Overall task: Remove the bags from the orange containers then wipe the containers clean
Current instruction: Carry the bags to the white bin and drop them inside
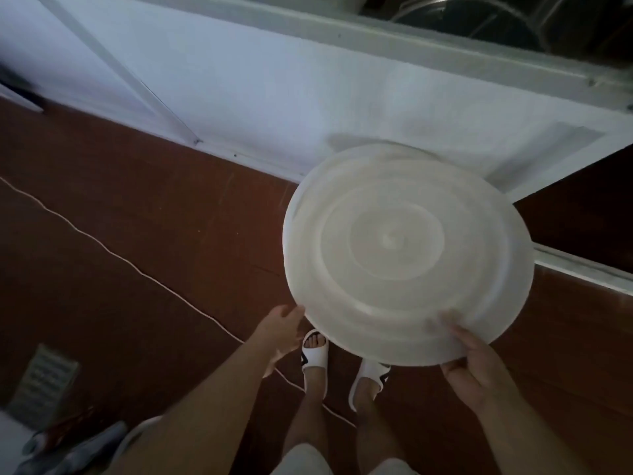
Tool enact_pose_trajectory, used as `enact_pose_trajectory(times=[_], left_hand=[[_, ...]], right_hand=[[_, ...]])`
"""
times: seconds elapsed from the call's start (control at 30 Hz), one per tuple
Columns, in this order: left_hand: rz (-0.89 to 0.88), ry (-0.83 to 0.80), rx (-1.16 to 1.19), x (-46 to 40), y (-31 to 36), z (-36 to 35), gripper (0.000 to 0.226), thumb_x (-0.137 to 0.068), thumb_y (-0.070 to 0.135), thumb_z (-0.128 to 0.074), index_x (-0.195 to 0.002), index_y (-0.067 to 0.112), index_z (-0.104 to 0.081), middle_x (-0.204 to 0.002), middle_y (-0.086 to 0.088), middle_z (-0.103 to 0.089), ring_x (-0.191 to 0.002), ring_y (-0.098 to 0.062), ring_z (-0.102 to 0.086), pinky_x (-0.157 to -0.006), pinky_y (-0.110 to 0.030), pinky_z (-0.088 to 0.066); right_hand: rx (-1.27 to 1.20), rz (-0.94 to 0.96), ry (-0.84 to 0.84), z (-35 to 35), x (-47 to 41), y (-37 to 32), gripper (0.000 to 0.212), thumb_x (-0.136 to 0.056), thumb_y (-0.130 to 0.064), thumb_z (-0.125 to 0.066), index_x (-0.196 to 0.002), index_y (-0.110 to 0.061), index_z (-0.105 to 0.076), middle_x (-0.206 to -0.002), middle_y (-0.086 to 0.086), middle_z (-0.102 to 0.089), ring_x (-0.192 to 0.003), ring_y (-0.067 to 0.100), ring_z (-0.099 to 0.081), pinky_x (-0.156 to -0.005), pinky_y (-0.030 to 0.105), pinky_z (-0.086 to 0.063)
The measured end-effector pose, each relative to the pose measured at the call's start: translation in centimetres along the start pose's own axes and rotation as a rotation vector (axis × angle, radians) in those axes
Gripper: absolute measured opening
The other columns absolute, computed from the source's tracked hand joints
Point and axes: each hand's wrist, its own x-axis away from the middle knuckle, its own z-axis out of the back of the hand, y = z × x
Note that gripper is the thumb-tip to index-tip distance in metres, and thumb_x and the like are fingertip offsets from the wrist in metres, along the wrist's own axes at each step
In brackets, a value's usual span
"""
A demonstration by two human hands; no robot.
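Note:
A large round white plastic lid (407,255) with raised rings hangs tilted in the air in front of me, blurred by motion. My right hand (479,368) grips its near right rim, fingers over the top and thumb under it. At the lid's near left edge is my left hand (281,334), fingers relaxed and touching or just short of the rim. No orange container and no bag is in view.
I stand in white sandals (315,354) on a red-brown floor (137,234). A white cord (102,245) runs across the floor. A white wall or cabinet front (274,90) lies ahead. Shoes and a vent-like grille (44,382) sit at lower left.

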Motion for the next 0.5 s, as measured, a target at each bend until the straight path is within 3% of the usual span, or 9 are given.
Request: enact_pose_trajectory(times=[0.07, 0.17, 0.27, 0.5], left_hand=[[0.021, -0.049, 0.300, -1.9, 0.4, -0.3, 0.029, -0.105, 0.025, -0.058, -0.132, 0.019, -0.053, -0.116, -0.011, -0.074, -0.096, -0.024, -0.076, -0.085, -0.039, -0.062], [0.001, -0.041, 0.433, -4.7, 0.1, -0.3, 0.036, -0.100, 0.002, -0.057, -0.132, 0.017, -0.058, -0.115, -0.010, -0.075, -0.092, -0.025, -0.075, -0.074, -0.033, -0.060], [-0.002, -0.082, 0.487, -6.5, -0.3, 0.2, 0.043, -0.097, -0.004, -0.058, -0.134, 0.018, -0.058, -0.122, -0.009, -0.072, -0.102, -0.027, -0.075, -0.076, -0.033, -0.060], [-0.001, -0.070, 0.455, -11.2, 0.4, 0.8, 0.040, -0.095, -0.007, -0.062, -0.124, 0.019, -0.058, -0.121, -0.009, -0.071, -0.092, -0.023, -0.077, -0.068, -0.029, -0.061]], right_hand=[[-0.001, 0.000, -0.038, 0.5, -1.7, 0.9, 0.034, -0.085, -0.003, -0.076, -0.116, -0.018, -0.077, -0.126, 0.001, -0.071, -0.114, 0.019, -0.069, -0.087, 0.044, -0.059], [0.011, 0.008, -0.068, 0.9, -3.7, 2.0, 0.032, -0.084, -0.004, -0.077, -0.111, -0.021, -0.079, -0.126, 0.002, -0.071, -0.114, 0.019, -0.069, -0.083, 0.040, -0.060], [-0.010, 0.002, -0.055, 0.9, -5.6, 3.2, 0.030, -0.083, -0.003, -0.074, -0.107, -0.020, -0.080, -0.125, 0.003, -0.072, -0.112, 0.019, -0.070, -0.078, 0.037, -0.061], [-0.047, 0.022, -0.011, -0.3, -8.7, 5.6, 0.026, -0.084, -0.002, -0.066, -0.094, -0.017, -0.084, -0.117, 0.002, -0.075, -0.104, 0.017, -0.073, -0.073, 0.035, -0.063]])
